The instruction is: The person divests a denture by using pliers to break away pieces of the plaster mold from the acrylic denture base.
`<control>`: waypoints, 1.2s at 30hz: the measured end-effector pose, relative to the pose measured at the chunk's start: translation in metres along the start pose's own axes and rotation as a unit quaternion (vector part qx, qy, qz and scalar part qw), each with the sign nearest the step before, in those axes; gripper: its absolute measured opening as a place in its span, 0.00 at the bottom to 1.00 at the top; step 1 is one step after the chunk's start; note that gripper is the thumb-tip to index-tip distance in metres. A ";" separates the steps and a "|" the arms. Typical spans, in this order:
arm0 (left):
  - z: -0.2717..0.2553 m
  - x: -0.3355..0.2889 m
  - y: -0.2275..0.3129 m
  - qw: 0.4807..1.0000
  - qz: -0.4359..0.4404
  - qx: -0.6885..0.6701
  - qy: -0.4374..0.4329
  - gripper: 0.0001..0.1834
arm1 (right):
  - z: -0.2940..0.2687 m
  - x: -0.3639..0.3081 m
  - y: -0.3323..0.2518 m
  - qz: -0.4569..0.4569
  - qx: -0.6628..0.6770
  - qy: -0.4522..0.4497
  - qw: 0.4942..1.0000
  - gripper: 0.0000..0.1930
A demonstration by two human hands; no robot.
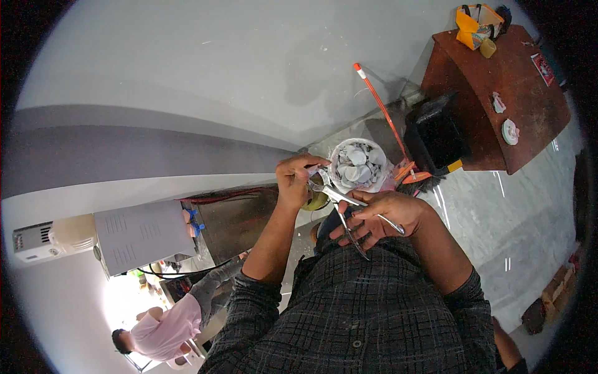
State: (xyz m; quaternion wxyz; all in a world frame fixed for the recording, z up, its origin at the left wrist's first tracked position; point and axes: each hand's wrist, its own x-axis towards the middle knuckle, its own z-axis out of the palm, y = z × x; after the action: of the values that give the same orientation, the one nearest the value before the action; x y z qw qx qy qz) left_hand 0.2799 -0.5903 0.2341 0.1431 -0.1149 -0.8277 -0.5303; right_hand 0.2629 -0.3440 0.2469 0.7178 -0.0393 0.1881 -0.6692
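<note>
My right hand holds a pair of silver pliers by the handles. The handles are spread apart, one under the thumb and the other along the loosely spread fingers. The jaws point up and left, toward my left hand. Its thumb and fingers are pinched together beside the jaws, around something small and pale that I cannot make out. Just beyond the pliers stands a white bucket filled with grey-white flat pieces. Part of a yellow-green rounded object shows below the jaws.
A red-handled broom leans near a black container, right of the bucket. Farther right is a brown desk with a yellow bag. A grey cabinet stands left; below it a person in pink sits.
</note>
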 end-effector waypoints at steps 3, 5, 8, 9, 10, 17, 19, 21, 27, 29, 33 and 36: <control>0.005 -0.003 0.009 0.969 -0.188 -0.145 0.064 0.49 | 0.000 0.000 0.000 -0.001 0.010 0.003 1.000 0.17; 0.000 -0.004 0.001 0.966 -0.215 -0.136 0.046 0.50 | -0.002 0.002 0.000 0.002 0.010 0.007 1.000 0.17; 0.003 -0.004 0.003 0.972 -0.182 -0.145 0.029 0.50 | 0.002 0.003 -0.001 0.010 0.001 0.022 1.000 0.18; 0.004 -0.003 0.005 0.976 -0.157 -0.150 0.025 0.49 | 0.002 0.003 -0.002 0.010 -0.001 0.019 1.000 0.18; 0.003 -0.005 0.002 0.979 -0.131 -0.153 0.022 0.44 | 0.003 0.003 -0.002 0.010 -0.003 0.016 1.000 0.18; 0.006 0.001 0.013 0.997 -0.046 0.028 -0.048 0.08 | -0.003 0.000 -0.001 0.013 0.008 0.019 1.000 0.19; 0.008 0.002 0.014 0.995 -0.050 0.068 -0.053 0.07 | -0.002 0.000 -0.003 0.016 -0.013 0.027 0.999 0.20; 0.008 -0.001 0.006 0.993 -0.046 0.098 -0.045 0.06 | -0.003 0.003 -0.004 0.018 -0.013 0.033 0.999 0.21; -0.013 -0.018 0.004 0.985 -0.120 0.116 -0.052 0.11 | -0.015 -0.003 0.022 0.000 0.082 -0.012 0.997 0.38; -0.013 -0.011 -0.005 0.987 -0.041 0.136 -0.071 0.14 | -0.014 -0.007 0.023 -0.007 0.000 0.029 1.000 0.42; 0.000 -0.017 -0.022 0.989 -0.012 0.150 0.000 0.13 | -0.014 0.009 0.025 -0.003 -0.054 0.163 0.985 0.32; -0.001 -0.029 -0.028 0.985 -0.003 0.167 0.033 0.12 | -0.019 0.020 0.025 0.016 -0.102 0.279 0.955 0.28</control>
State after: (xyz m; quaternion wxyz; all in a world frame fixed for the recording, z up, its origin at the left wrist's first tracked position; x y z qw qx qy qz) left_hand 0.2974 -0.6036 0.2001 0.1858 -0.0691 -0.8996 -0.3890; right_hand 0.2810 -0.3574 0.2176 0.6397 0.0787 0.4488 -0.6191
